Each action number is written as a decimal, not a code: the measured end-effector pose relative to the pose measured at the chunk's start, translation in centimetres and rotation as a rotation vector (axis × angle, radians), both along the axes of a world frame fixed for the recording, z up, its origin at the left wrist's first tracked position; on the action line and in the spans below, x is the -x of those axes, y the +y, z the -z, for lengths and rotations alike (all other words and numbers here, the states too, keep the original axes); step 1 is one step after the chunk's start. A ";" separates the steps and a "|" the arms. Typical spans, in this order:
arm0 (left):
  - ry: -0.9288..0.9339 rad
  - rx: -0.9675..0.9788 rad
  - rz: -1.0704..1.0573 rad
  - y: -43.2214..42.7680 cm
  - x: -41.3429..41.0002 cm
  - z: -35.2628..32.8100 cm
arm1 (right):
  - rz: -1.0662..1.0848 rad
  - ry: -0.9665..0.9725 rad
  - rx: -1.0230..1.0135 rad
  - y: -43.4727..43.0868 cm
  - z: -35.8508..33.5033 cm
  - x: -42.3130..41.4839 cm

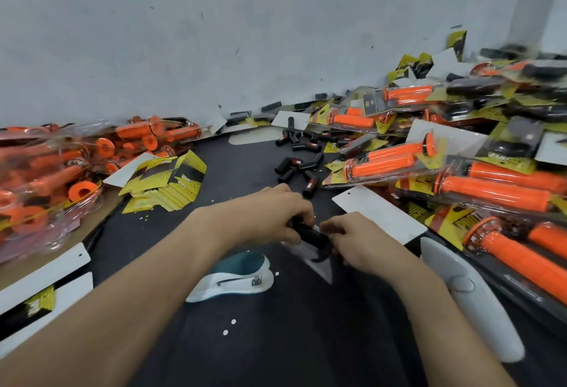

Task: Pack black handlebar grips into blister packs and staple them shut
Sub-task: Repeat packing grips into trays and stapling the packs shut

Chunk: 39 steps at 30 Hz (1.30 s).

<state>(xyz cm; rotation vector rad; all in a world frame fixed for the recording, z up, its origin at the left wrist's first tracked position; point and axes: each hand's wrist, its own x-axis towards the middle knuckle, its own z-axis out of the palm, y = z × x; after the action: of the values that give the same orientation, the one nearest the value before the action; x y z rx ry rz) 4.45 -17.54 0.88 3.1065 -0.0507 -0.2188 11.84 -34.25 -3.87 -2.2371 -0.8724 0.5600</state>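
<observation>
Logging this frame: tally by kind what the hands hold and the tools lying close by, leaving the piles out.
Black grip: 1
Clear pack: 1
Teal stapler: 1
White tool: 1
Total: 4

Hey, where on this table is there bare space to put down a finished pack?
Bare mat lies near you, between your forearms below the stapler, and in a strip between the yellow cards and the loose black grips. The packed pile at right and bagged orange grips at left are crowded.
</observation>
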 end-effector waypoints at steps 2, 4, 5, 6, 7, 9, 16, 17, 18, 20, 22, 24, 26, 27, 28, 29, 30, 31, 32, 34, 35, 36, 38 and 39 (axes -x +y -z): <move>0.037 0.047 -0.016 0.3 -0.1 0.1 | 0.009 0.027 -0.016 0.0 -0.1 0.0; 0.061 0.071 -0.026 0.5 -0.2 0.3 | 0.015 0.053 -0.033 -0.1 -0.3 0.1; 0.070 0.065 -0.022 0.5 -0.2 0.5 | 0.015 0.054 -0.037 -0.1 -0.4 0.2; 0.078 0.059 -0.016 0.4 -0.2 0.7 | 0.013 0.052 -0.036 -0.1 -0.5 0.3; 0.084 0.060 -0.014 0.2 -0.3 0.9 | 0.010 0.049 -0.029 -0.1 -0.6 0.4; 0.085 0.079 -0.030 -0.2 -0.3 1.4 | 0.012 0.056 -0.018 0.0 -0.6 0.7; -0.012 0.169 -0.086 -0.1 1.6 -0.2 | 0.102 0.097 -0.028 0.4 -0.4 1.1; -0.019 0.166 -0.085 -0.1 2.1 -0.3 | 0.123 0.087 -0.042 0.6 -0.4 1.3; -0.034 0.148 -0.086 -0.1 2.8 -0.3 | 0.150 0.078 -0.056 0.8 -0.3 1.6; -0.085 0.119 -0.103 0.4 4.3 0.0 | 0.231 0.085 -0.093 1.3 -0.2 2.3; -0.151 0.151 -0.154 1.5 6.1 0.2 | 0.291 0.076 -0.123 1.7 0.1 3.2; -0.202 0.197 -0.222 2.9 8.0 -0.1 | 0.296 0.014 -0.113 1.9 0.2 3.8; -0.228 0.207 -0.321 4.9 10.4 -0.3 | 0.260 -0.056 -0.054 2.0 0.0 4.3; -0.230 0.193 -0.393 6.0 11.7 -0.4 | 0.234 -0.076 -0.025 1.9 -0.2 4.5; -0.232 0.161 -0.478 7.4 13.0 -0.4 | 0.201 -0.079 -0.014 1.8 -0.4 4.7; -0.231 0.101 -0.571 8.8 14.4 -0.3 | 0.163 -0.073 -0.021 1.6 -0.5 4.9; -0.225 0.022 -0.656 10.1 15.7 -0.5 | 0.123 -0.070 -0.034 1.5 -0.6 5.1; -0.204 -0.070 -0.729 11.3 17.0 -0.3 | 0.086 -0.074 -0.046 1.4 -0.7 5.3; -0.185 -0.177 -0.775 12.4 18.3 0.0 | 0.063 -0.082 -0.058 1.3 -0.9 5.3; -0.229 -0.358 -0.751 14.3 20.1 1.0 | 0.063 -0.096 -0.085 1.0 -1.0 5.0; -0.248 -0.380 -0.761 15.3 20.9 1.7 | 0.074 -0.110 -0.097 0.9 -1.1 4.9; -0.246 -0.357 -0.802 16.0 21.6 2.2 | 0.086 -0.133 -0.108 0.8 -1.1 4.7; -0.199 -0.390 -0.858 17.2 22.5 3.5 | 0.106 -0.183 -0.132 0.7 -1.2 4.6; -0.119 -0.417 -0.901 17.6 22.8 3.9 | 0.112 -0.202 -0.145 0.7 -1.2 4.5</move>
<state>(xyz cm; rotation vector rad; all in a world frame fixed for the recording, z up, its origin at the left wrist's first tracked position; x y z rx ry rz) -18.32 0.08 -3.07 3.1146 1.5055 -0.0074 7.34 -33.55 -2.64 -2.2186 -0.8516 0.2144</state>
